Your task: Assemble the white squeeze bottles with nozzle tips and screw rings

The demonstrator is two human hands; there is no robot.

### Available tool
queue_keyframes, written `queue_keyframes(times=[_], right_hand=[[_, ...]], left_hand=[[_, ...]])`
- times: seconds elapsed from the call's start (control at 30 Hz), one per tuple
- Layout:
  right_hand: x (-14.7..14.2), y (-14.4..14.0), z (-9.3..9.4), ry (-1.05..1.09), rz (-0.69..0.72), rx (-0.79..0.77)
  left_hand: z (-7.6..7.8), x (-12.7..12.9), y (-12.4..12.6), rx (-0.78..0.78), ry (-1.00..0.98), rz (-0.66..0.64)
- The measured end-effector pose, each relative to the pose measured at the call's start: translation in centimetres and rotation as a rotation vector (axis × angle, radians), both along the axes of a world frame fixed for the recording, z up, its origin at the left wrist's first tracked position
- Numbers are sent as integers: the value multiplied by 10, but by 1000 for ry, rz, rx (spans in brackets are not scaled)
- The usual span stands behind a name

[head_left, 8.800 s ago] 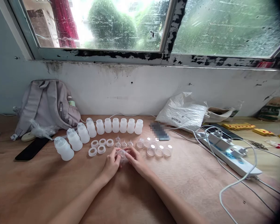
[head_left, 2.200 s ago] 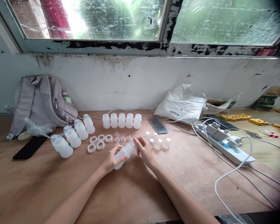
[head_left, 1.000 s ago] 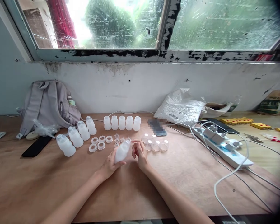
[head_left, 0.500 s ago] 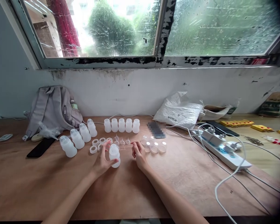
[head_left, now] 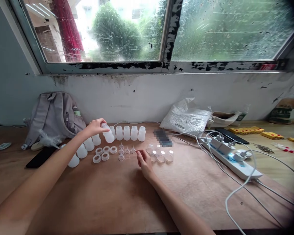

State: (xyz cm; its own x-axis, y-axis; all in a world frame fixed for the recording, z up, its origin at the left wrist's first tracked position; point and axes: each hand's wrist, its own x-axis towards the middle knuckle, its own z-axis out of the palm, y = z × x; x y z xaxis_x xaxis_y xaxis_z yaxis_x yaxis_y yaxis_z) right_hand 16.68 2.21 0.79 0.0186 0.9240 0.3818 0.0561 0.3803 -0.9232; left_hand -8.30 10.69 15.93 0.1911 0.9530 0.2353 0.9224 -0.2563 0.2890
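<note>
Up and away goes the left hand (head_left: 96, 126), which half a second ago was standing a capped bottle (head_left: 107, 133) upright on the table (head_left: 112, 195) in front of the person; now that arm is stretched out far to the back left, fingers clamped round the bottle's cap end, the bottle tilted and hanging at the left end of the back row, just beside the first of the open bottles (head_left: 126, 133). Four of those open white bottles stand there side by side against the wall. Left of the held one, four more capped bottles (head_left: 89, 144) run in a slanting line, partly hidden by the forearm. Nearer in, five white rings (head_left: 105, 153) lie in a cluster, four small clear teats (head_left: 124, 151) beside them, and a group of clear caps (head_left: 160, 156) on the right, about six, though they overlap. The right hand (head_left: 143, 160) has barely shifted: it rests on the table between teats and caps, fingers loosely curled with thumb and forefinger together; whether they pinch anything is too small to tell.
</note>
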Motion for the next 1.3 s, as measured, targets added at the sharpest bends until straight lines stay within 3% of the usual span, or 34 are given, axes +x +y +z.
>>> queue_keyframes(times=[0.13, 0.33, 0.6, 0.83, 0.97, 1.07, 1.17, 1.3], right_hand=[[1, 0, 1, -24, 17, -24], [0, -1, 1, -77, 43, -25], [0, 1, 1, -166, 44, 17], [-5, -1, -5, -355, 102, 108], [-5, 3, -12, -467, 24, 152], [0, 11, -18, -592, -130, 168], [7, 21, -24, -792, -144, 192], [8, 28, -31, -980, -77, 155]], left_hand=[[-10, -12, 33, -35, 179, 77], [-35, -21, 56, -87, 228, 152], [-49, -24, 55, -88, 265, 190], [-56, -17, 44, 39, 277, 163], [-57, -10, 32, 204, 267, 154], [-62, 0, 10, 398, 218, 36], [-81, 9, -23, 374, 218, -122], [-120, 10, -63, 295, 226, -143]])
